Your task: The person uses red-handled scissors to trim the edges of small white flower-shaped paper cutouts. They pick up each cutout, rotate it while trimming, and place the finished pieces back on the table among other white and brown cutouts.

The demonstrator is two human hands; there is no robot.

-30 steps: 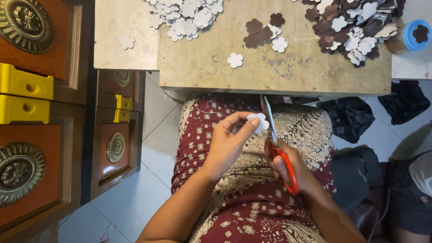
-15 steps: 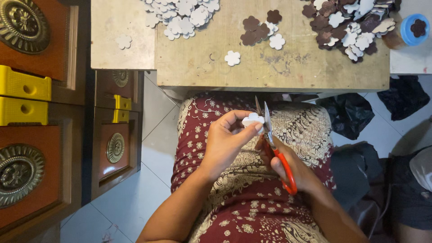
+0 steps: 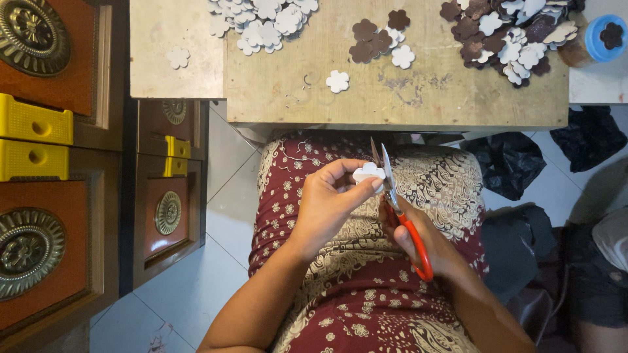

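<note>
Just below the table edge, over a lap draped in maroon patterned cloth [image 3: 366,307], the left hand [image 3: 330,206] pinches a small white flower-shaped cutout [image 3: 367,172] between thumb and fingertips. The right hand [image 3: 425,245] sits at four o'clock from it, fingers closed through the red handles of a pair of scissors [image 3: 399,209] whose blades point toward twelve o'clock, slightly parted, right beside the cutout's edge. Up on the wooden table [image 3: 418,91], a pile of white flower pieces [image 3: 261,23] lies at eleven o'clock, a mixed brown and white heap [image 3: 507,36] at one o'clock, and a single white flower [image 3: 337,81] lies apart from the piles.
</note>
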